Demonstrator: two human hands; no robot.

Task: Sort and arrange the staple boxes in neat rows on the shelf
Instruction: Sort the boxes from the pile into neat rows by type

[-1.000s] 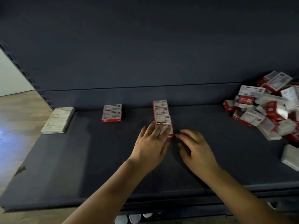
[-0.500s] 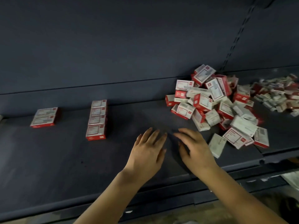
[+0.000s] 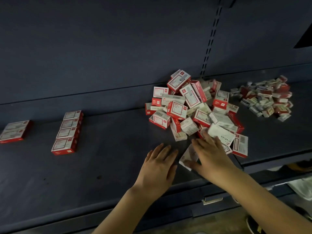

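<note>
A jumbled pile of red-and-white staple boxes [image 3: 194, 108] lies on the dark shelf [image 3: 109, 166], right of centre. A neat row of several boxes [image 3: 67, 130] runs front to back at the left, and a shorter row [image 3: 14, 130] sits at the far left edge. My right hand [image 3: 209, 157] lies with fingers spread over a loose white box [image 3: 187, 157] at the pile's near edge, thumb against its front side. My left hand [image 3: 160, 166] hovers flat just left of that box, holding nothing.
A second heap of smaller boxes [image 3: 266, 97] lies on the adjoining shelf section to the right. A slotted upright [image 3: 209, 43] runs up the dark back panel. The shelf's front lip [image 3: 211, 199] carries a small price-tag holder. Bare shelf separates the rows from the pile.
My view has swung right from the neat rows to the pile. Both hands left the row and travelled right; my right hand now rests on a loose white box.
</note>
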